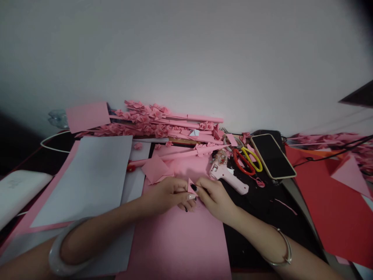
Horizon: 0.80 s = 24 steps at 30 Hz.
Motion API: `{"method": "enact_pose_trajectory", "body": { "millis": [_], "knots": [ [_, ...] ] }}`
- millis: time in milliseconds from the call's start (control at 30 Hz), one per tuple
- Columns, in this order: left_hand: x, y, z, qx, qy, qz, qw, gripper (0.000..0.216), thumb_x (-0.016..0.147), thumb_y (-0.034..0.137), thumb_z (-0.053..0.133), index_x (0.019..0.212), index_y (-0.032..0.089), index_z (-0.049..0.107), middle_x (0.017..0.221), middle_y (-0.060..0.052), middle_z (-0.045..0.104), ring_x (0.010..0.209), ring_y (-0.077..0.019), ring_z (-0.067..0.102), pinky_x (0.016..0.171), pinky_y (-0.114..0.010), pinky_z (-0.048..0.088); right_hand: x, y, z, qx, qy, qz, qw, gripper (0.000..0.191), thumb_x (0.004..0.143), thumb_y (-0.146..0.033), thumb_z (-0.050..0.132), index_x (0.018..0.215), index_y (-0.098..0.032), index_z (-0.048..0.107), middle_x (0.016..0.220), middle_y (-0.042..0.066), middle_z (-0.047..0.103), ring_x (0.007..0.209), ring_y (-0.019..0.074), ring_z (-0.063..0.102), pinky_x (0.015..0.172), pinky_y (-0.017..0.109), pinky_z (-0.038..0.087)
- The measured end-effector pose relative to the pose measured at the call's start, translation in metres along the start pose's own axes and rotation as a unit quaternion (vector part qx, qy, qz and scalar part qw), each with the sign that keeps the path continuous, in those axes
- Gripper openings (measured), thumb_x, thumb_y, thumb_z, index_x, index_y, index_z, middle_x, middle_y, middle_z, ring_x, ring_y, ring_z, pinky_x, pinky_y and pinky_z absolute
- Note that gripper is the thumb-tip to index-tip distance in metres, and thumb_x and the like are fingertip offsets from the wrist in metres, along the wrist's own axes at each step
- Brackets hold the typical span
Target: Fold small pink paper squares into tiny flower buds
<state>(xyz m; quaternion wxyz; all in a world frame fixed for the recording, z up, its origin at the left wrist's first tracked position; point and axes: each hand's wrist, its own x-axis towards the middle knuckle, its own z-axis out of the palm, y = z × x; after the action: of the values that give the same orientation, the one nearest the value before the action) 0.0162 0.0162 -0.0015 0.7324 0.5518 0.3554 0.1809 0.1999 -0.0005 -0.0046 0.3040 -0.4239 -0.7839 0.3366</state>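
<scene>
My left hand [169,194] and my right hand [214,196] meet over a large pink paper sheet [180,241]. Together they pinch a small folded pink paper piece [191,186] between their fingertips. Just beyond the left hand lies a folded pink square [155,169]. A pink glue gun [229,177] rests right next to the right hand, on the dark table.
Along the wall lies a pile of pink paper flowers and rolled stems [157,124]. Red and yellow scissors [247,160] and a phone [273,155] sit right of the glue gun. White sheets [90,175] lie at left, red paper [335,206] at right, a white box [17,190] far left.
</scene>
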Motion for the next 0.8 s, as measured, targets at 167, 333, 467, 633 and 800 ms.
{"method": "enact_pose_trajectory", "body": {
  "millis": [167,333,467,633,800],
  "knots": [
    [0.0011,0.0001,-0.0015,-0.007,-0.013,-0.003,1.0,0.017,0.084,0.031,0.057,0.08,0.015,0.064,0.079,-0.007,0.073,0.073,-0.0194,0.07,0.066,-0.027,0.055,0.0012,0.0011,-0.0002,0.017,-0.012,0.004,1.0,0.03,0.092,-0.018,0.041,0.063,-0.02,0.037,0.053,-0.006,0.036,0.048,0.0093,0.035,0.048,0.022,0.03],
    [0.0023,-0.0019,-0.0026,-0.008,-0.019,0.002,1.0,0.02,0.082,0.036,0.059,0.079,0.017,0.064,0.079,-0.005,0.073,0.072,-0.0196,0.07,0.065,-0.027,0.055,0.0019,0.0007,-0.0004,0.006,-0.031,0.008,0.999,0.031,0.091,-0.019,0.042,0.061,-0.02,0.036,0.052,-0.007,0.036,0.047,0.0083,0.033,0.046,0.021,0.027],
    [0.0023,-0.0002,-0.0016,-0.021,-0.005,0.002,1.0,0.018,0.082,0.033,0.059,0.075,0.017,0.062,0.075,-0.005,0.073,0.069,-0.0193,0.07,0.064,-0.026,0.054,0.0016,0.002,-0.0009,0.007,-0.029,0.01,1.0,0.031,0.092,-0.017,0.04,0.061,-0.02,0.036,0.052,-0.007,0.036,0.047,0.0085,0.034,0.047,0.021,0.028],
    [0.0055,-0.0012,-0.0035,-0.019,-0.024,-0.005,1.0,0.02,0.084,0.034,0.057,0.075,0.016,0.06,0.075,-0.005,0.072,0.069,-0.017,0.07,0.064,-0.025,0.054,0.0017,0.0032,-0.002,0.009,-0.012,0.019,1.0,0.031,0.091,-0.018,0.041,0.061,-0.02,0.037,0.052,-0.007,0.036,0.046,0.0085,0.034,0.047,0.021,0.028],
    [0.0044,-0.002,-0.0048,-0.025,-0.035,0.011,0.999,0.019,0.085,0.034,0.054,0.078,0.017,0.06,0.078,-0.006,0.073,0.073,-0.0195,0.07,0.066,-0.029,0.054,0.0017,0.0017,-0.0026,0.027,-0.008,0.03,0.999,0.032,0.093,-0.021,0.04,0.061,-0.02,0.037,0.052,-0.006,0.037,0.046,0.0087,0.035,0.046,0.021,0.028]
  ]
}}
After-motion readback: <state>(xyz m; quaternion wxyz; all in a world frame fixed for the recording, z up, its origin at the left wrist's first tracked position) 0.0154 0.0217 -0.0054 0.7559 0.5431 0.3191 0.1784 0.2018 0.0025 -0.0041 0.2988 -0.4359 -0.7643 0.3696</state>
